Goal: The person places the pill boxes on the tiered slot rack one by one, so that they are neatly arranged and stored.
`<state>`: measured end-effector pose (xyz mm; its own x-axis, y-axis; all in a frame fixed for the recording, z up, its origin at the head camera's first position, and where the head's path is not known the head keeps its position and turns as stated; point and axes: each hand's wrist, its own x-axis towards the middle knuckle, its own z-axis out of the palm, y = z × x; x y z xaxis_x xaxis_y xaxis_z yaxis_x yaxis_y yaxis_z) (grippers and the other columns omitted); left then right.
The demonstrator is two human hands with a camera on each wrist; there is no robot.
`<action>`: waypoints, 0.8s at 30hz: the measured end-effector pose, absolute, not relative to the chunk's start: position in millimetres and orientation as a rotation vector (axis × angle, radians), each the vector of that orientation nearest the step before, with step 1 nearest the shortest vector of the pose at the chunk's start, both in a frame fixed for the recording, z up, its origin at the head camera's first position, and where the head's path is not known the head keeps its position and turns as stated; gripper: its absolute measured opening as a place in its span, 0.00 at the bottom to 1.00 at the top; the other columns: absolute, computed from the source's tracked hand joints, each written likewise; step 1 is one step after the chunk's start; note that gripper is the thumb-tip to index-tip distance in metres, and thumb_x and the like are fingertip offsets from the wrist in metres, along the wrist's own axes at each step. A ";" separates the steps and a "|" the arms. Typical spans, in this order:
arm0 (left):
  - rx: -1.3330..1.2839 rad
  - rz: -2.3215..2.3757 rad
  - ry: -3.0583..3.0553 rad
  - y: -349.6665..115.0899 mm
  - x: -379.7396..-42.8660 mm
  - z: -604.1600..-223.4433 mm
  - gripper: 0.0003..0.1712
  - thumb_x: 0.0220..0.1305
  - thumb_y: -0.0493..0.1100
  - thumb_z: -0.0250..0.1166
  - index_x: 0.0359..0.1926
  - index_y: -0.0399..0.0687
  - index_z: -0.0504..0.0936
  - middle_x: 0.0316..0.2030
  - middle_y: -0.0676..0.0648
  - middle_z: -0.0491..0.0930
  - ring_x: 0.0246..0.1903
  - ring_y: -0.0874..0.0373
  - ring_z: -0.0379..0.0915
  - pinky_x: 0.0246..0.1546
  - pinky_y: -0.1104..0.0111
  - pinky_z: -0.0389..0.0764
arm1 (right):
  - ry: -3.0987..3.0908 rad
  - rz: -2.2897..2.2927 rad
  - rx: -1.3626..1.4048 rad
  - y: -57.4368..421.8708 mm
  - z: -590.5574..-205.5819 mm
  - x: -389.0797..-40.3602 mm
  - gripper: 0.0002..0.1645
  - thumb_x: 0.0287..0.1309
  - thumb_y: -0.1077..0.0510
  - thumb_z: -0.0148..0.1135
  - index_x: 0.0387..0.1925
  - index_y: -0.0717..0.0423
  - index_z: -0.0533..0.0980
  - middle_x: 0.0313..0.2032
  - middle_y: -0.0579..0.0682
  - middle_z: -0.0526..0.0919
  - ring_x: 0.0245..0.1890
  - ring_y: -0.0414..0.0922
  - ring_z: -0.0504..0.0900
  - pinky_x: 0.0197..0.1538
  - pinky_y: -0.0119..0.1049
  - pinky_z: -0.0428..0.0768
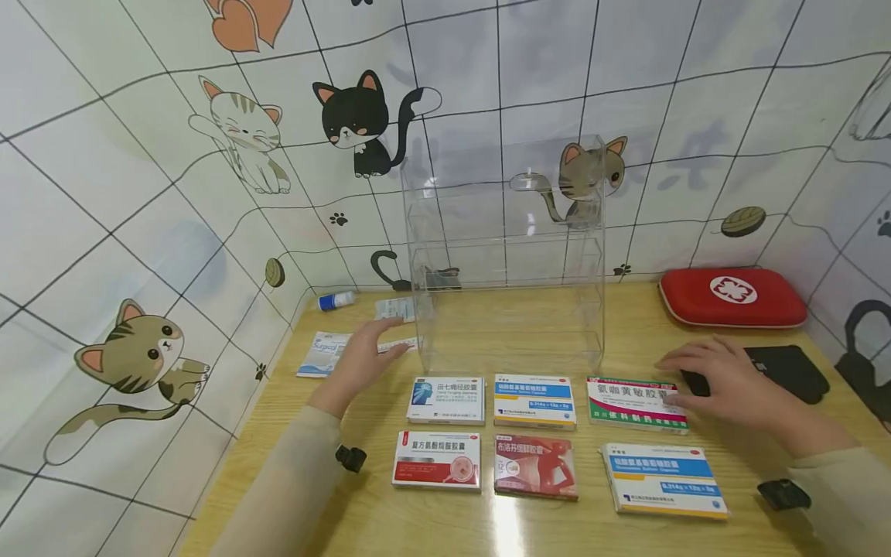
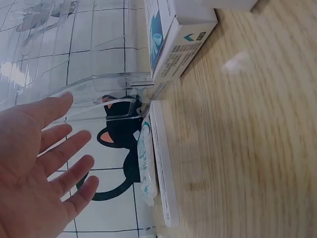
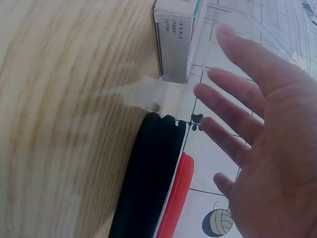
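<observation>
My left hand (image 1: 358, 363) hovers beside the left wall of a clear acrylic rack (image 1: 600, 309), fingers spread and holding nothing; in the left wrist view its palm (image 2: 29, 168) shows bare. On the other side, my right hand (image 1: 724, 383) is extended at the right end of a green, white and pink medicine box (image 1: 633, 404). Its fingers are loosely bent, with nothing in the palm (image 3: 282, 134). That box shares a row with a white box (image 1: 445, 401) and a blue-and-white box (image 1: 534, 401). Nearer me lie a red-and-white box (image 1: 437, 460), a dark red box (image 1: 536, 466) and another blue-and-white box (image 1: 664, 481).
A red zip case (image 1: 734, 298) lies at the back right, with a black pouch (image 1: 790, 374) in front. At the left are a surgical packet (image 1: 320, 356), a small flat packet (image 1: 394, 309) and a blue-and-white tube (image 1: 336, 301). A cat-patterned wall covering (image 1: 459, 93) rises behind the wooden table.
</observation>
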<state>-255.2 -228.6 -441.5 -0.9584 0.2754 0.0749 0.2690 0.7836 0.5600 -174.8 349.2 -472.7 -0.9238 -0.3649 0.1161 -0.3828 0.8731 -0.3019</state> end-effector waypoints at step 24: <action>0.470 1.165 2.770 -212.2 -274.7 -449.4 0.27 0.69 0.47 0.70 0.67 0.55 0.78 0.64 0.49 0.79 0.66 0.47 0.73 0.64 0.49 0.79 | -3.040 0.525 0.597 346.1 -474.6 -167.7 0.37 0.40 0.34 0.82 0.51 0.45 0.85 0.53 0.56 0.87 0.60 0.63 0.74 0.67 0.76 0.47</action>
